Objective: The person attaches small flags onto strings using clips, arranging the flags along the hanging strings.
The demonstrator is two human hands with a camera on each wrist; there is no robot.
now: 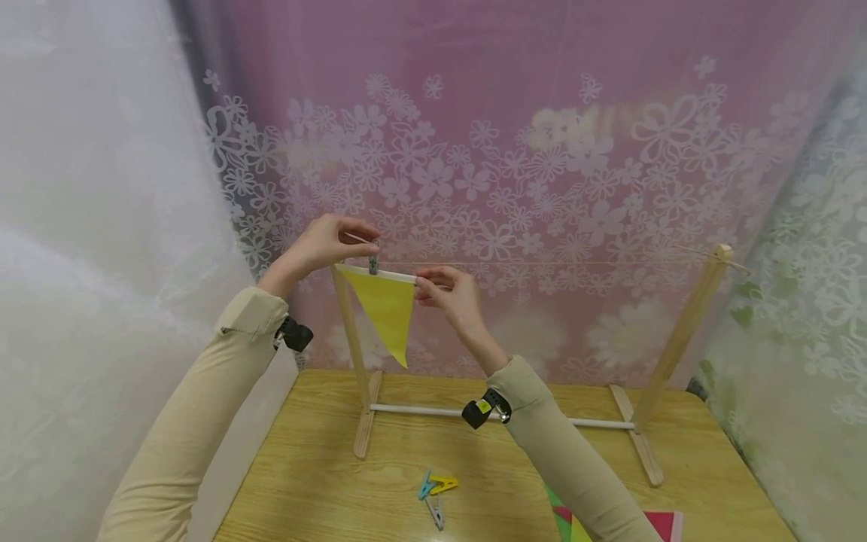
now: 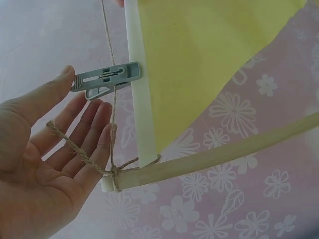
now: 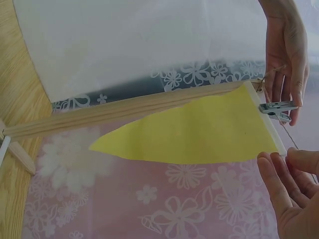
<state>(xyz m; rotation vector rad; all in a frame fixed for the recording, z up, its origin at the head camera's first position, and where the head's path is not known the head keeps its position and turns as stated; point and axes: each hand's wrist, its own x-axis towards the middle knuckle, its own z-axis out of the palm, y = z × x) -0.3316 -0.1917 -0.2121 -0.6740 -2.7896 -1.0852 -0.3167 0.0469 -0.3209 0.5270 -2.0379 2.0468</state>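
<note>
A yellow triangular pennant (image 1: 382, 309) with a white top band hangs point down at the left end of a thin twine line (image 1: 542, 263). My left hand (image 1: 328, 245) pinches the handles of a grey clothespin (image 2: 112, 77) between thumb and fingers. The pin's jaws sit over the white band, as the left wrist view shows. At the band's right corner, my right hand (image 1: 452, 297) pinches the pennant between thumb and fingertips. The twine is knotted round the top of the left wooden post (image 2: 189, 158), close below the left fingers in the left wrist view.
A white rod (image 1: 420, 410) joins the feet of the left post and the right post (image 1: 684, 342). On the wooden table lie blue (image 1: 424, 487), yellow (image 1: 444, 484) and grey (image 1: 436, 515) clothespins. Coloured pennants (image 1: 667, 522) lie partly under my right forearm. A flowered curtain (image 1: 474, 113) hangs behind.
</note>
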